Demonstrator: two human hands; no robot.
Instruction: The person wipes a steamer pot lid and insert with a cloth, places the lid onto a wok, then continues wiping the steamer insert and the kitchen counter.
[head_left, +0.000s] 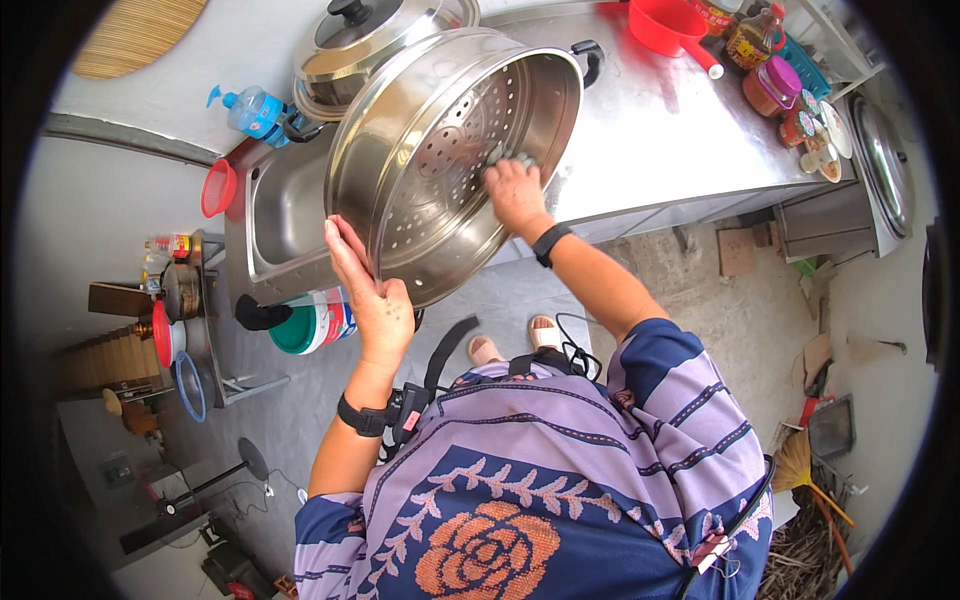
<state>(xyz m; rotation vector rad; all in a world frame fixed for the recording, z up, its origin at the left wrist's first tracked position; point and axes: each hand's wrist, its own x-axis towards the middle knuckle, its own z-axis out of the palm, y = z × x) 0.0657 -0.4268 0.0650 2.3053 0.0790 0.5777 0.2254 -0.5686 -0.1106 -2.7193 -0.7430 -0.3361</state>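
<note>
A large stainless-steel steamer pot section (420, 247) with a perforated bottom is tilted on its side over the sink and counter edge, its opening facing me. My left hand (375, 300) grips its rim at the lower left, thumb and fingers on either side of the wall. Inside, my right hand (516, 193) presses a greyish scrubber (511, 154) against the perforated bottom near the right wall; the scrubber is partly hidden by my fingers and slightly blurred. One black side handle (589, 61) sticks out at the upper right.
Behind the steamer stands a lidded steel pot (352, 45). A blue pump bottle (259, 112) and red basket (219, 187) flank the sink basin (289, 202). Rightward on the steel counter (607, 142) are a red ladle (671, 30) and several jars (772, 86). A green-lidded bucket (307, 326) stands below.
</note>
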